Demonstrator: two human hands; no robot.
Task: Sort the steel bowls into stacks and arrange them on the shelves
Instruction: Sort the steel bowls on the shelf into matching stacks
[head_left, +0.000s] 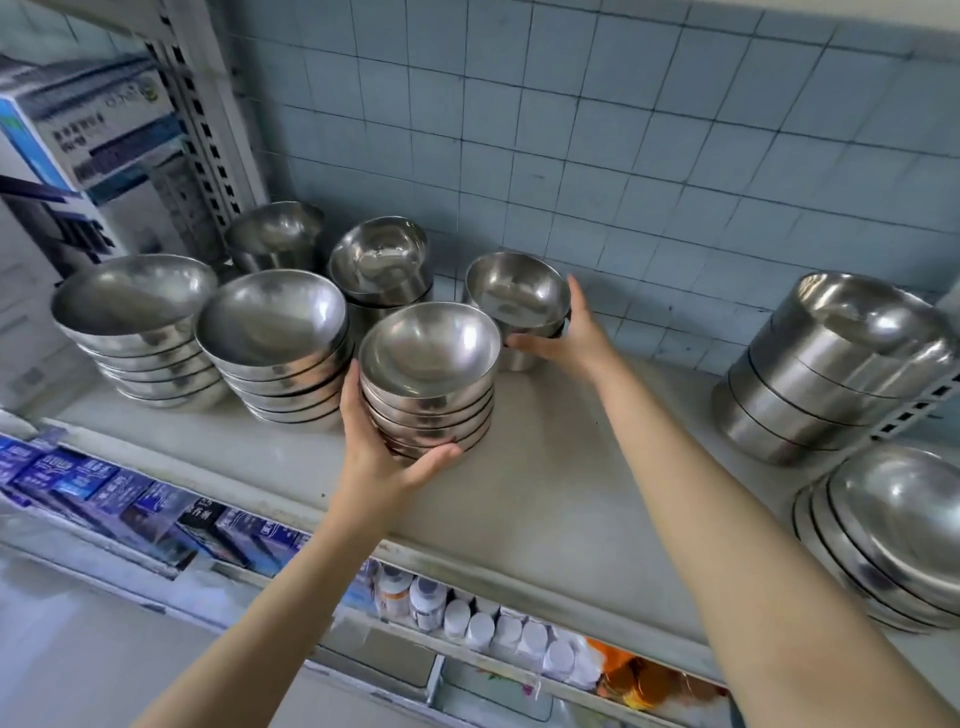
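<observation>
A stack of several small steel bowls (428, 384) stands at the middle of the white shelf (561, 467). My left hand (379, 447) grips this stack low on its left and front side, thumb under the front. Behind it to the right stands a shorter stack of small bowls (514, 296), and my right hand (569, 338) holds its right side with fingers curled round the lower bowls. Further left are two stacks of wider bowls (140, 327) (275, 338), and behind them two more stacks (275, 234) (382, 260).
A stack of large deep bowls (836, 364) stands at the shelf's right end, with a leaning stack of wide bowls (898, 530) in front of it. A boxed appliance (88, 145) sits far left. The lower shelf holds boxes (104, 493) and white bottles (467, 618). Tiled wall behind.
</observation>
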